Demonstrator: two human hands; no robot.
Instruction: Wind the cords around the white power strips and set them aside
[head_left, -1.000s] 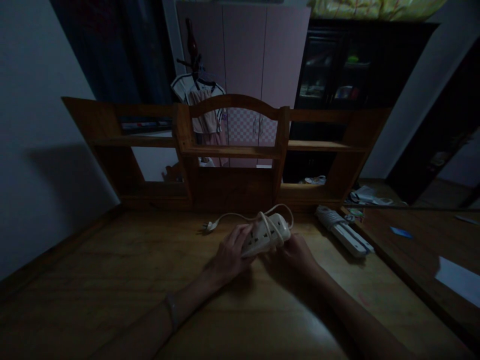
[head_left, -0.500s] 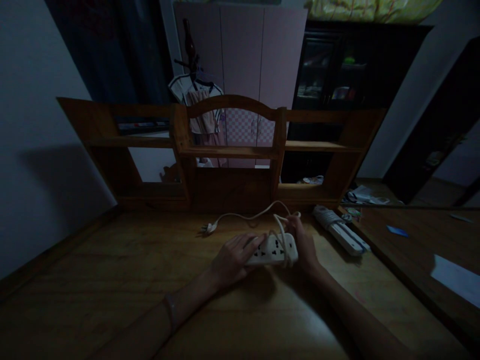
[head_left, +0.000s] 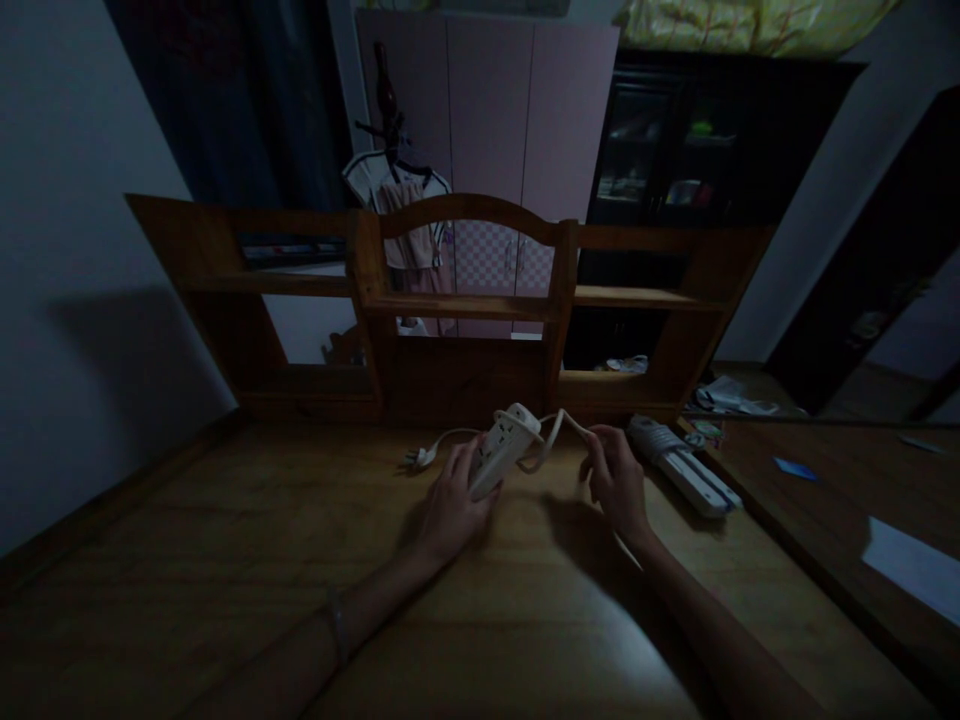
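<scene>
A white power strip (head_left: 504,446) is tilted above the wooden table, its far end pointing up and right. My left hand (head_left: 456,500) is wrapped round its near end and covers some of the sockets. Its white cord (head_left: 553,436) loops around the far end and runs right to my right hand (head_left: 613,478), which pinches it between thumb and fingers. Behind my left hand, the cord's plug (head_left: 421,457) lies on the table with its prongs pointing left.
A second power strip (head_left: 690,478) with a grey cord wound round it lies to the right of my right hand. Behind the hands stands a wooden shelf unit (head_left: 465,305). Farther right are a blue card (head_left: 795,468) and a white paper (head_left: 911,565).
My left hand has turned the power strip from nearly level to slanting up and right. My right hand has come away from the strip's end, drawing the cord rightward.
</scene>
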